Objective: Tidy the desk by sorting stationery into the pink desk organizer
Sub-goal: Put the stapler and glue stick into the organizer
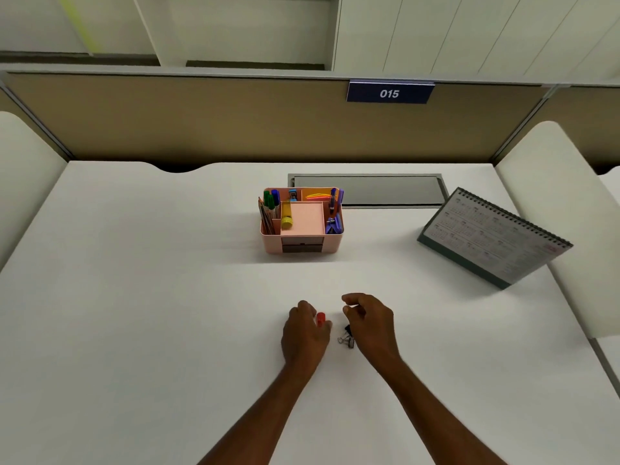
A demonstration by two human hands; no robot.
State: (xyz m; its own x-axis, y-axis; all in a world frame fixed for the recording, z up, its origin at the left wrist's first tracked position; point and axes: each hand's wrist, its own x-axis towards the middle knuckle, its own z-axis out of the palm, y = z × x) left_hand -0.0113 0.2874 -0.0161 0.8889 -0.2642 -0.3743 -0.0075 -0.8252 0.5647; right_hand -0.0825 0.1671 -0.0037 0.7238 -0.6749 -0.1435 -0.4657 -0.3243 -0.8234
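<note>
The left grip (303, 333) is clamped on a small red piece (320, 319), pinched between thumb and curled fingers. It looks like a clip, though it is too small to be sure. The right grip (370, 325) holds nothing; its thumb and fingers are loosely curled and apart, resting on or just over the bench (167, 297).

The black clips (347, 337) lie on the bench between the two grips, just beside the thumb side of the right one. They sit back toward its wrist, not under its fingertips. Their wire handles point toward the left grip. The right grip is free and nearest, so it is the likely one to take them, but it would have to draw back and turn inward to pinch them.

The organizer (273, 245) stands straight ahead of both grips, well apart and slightly to the left grip's side. Its open compartments face up.
</note>
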